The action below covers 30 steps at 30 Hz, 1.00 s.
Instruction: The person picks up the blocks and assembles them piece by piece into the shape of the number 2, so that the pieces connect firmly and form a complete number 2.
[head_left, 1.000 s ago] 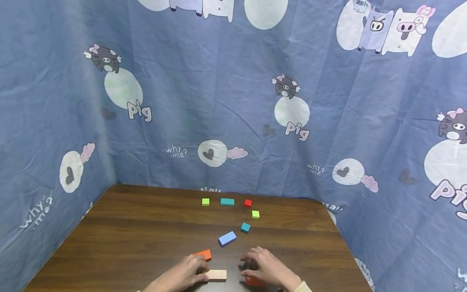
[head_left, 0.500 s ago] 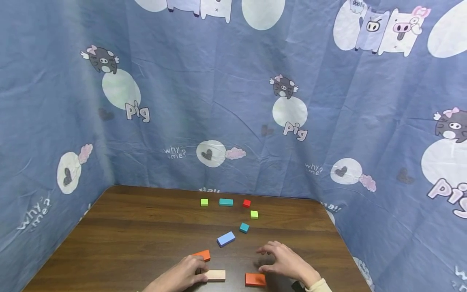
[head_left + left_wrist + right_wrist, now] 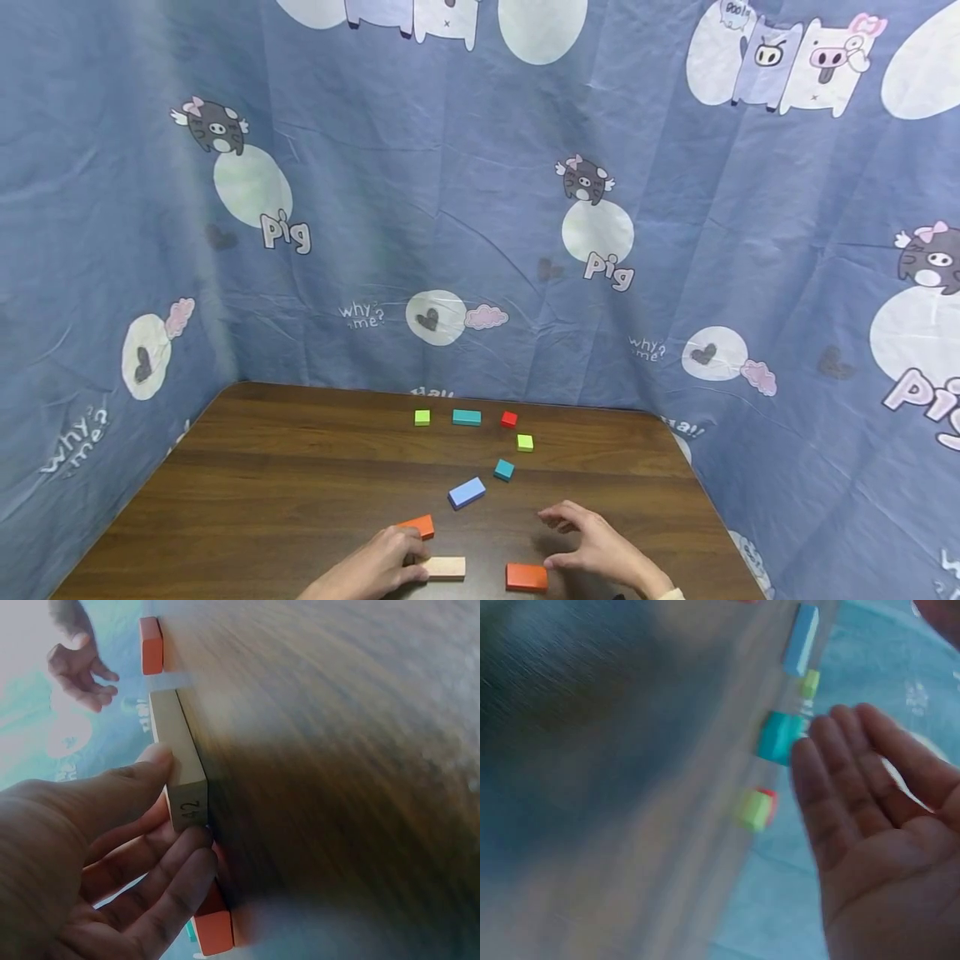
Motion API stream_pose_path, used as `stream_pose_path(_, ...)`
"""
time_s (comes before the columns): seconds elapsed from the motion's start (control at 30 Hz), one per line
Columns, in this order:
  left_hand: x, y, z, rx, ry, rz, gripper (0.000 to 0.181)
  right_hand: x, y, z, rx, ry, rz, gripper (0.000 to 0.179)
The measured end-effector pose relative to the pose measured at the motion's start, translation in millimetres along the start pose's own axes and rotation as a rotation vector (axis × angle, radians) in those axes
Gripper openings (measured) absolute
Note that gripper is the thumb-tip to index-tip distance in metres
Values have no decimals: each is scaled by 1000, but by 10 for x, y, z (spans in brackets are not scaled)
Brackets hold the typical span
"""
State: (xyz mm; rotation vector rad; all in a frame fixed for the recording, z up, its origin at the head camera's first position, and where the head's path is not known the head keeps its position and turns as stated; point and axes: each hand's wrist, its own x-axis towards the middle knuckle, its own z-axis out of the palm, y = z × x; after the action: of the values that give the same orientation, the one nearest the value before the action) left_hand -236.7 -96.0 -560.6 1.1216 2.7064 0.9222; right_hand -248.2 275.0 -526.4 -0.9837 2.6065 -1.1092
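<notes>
Pinching pale block (image 3: 447, 568), left hand (image 3: 382, 560) at one end

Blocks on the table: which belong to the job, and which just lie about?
Probably in the job:
wooden block, pinched by left hand
nearer orange block, beside right hand
farther orange block, beside left hand

Apparently lying about, untouched:
blue block
two teal blocks
two lime blocks
red block

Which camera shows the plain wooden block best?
The left wrist view: the plain wooden block looms large, with 42 legible on its end. The head view shows it small, partly covered by the left hand; the right wrist view misses it.
</notes>
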Motion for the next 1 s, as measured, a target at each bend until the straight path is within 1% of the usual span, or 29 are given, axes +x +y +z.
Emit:
stream_pose_path(0.07,0,3,5,7,4,7,11,-52,73,38,127,-19,29,53)
stream_pose_path(0.13,3,8,8,4,7,5,11,-100,137,76,220,-26,79,51)
stream_pose_path(0.23,8,20,3,-23,1,-20,12,-157,206,131,311,-17,129,50)
stream_pose_path(0.27,9,24,1,-30,-2,-31,12,-170,221,147,327,-7,135,50)
stream_pose_path(0.37,7,35,-7,-45,-12,-61,13,-205,255,189,373,11,135,49)
stream_pose_path(0.43,4,39,-8,-45,-16,-72,14,-220,274,213,409,14,115,50)
stream_pose_path(0.53,4,40,-6,-54,-20,-87,14,-231,294,242,463,-7,82,51)
stream_pose_path(0.63,6,38,-2,-68,-20,-97,14,-226,307,266,480,-47,64,51)
stream_pose_path(0.73,6,30,8,-56,-5,-85,15,-211,302,288,472,-87,78,50)
stream_pose_path(0.8,7,24,10,-44,2,-76,15,-200,293,301,451,-99,78,49)
stream_pose_path(0.9,5,18,10,-36,1,-70,14,-185,277,317,447,-111,86,46)
stream_pose_path(1.0,-9,18,0,-51,-16,-83,14,-159,261,329,452,-125,96,42)
